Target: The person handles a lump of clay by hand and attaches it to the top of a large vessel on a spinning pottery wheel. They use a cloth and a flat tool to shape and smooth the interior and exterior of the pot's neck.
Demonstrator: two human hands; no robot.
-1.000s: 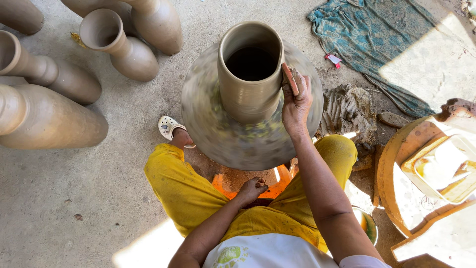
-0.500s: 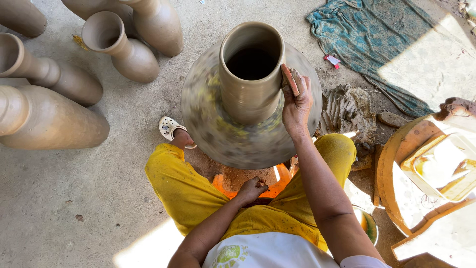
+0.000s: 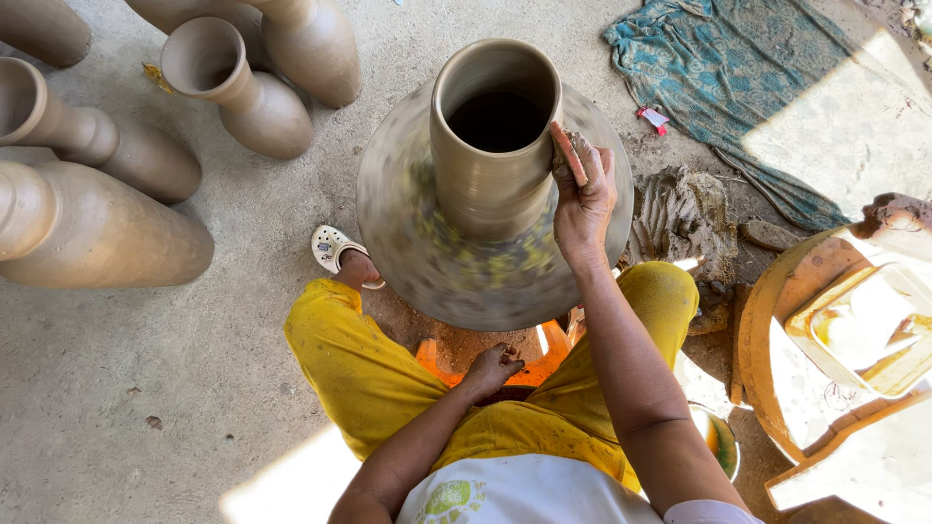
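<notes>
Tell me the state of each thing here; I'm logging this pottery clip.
Clay pot: upright, mouth open, spinning (blurred).
Right hand: presses a flat tool against the pot's neck.
Left hand: closed, resting low between the knees.
Finished pots: lying on their sides.
Teal cloth: spread flat.

Views: 1, head-worn, looking almost straight down from above the seated person's own lap and arms, facing forward over the concrete floor. Range: close, with the tall clay pot centred near the top edge and both hands in frame. No 2nd view; no shared area.
</notes>
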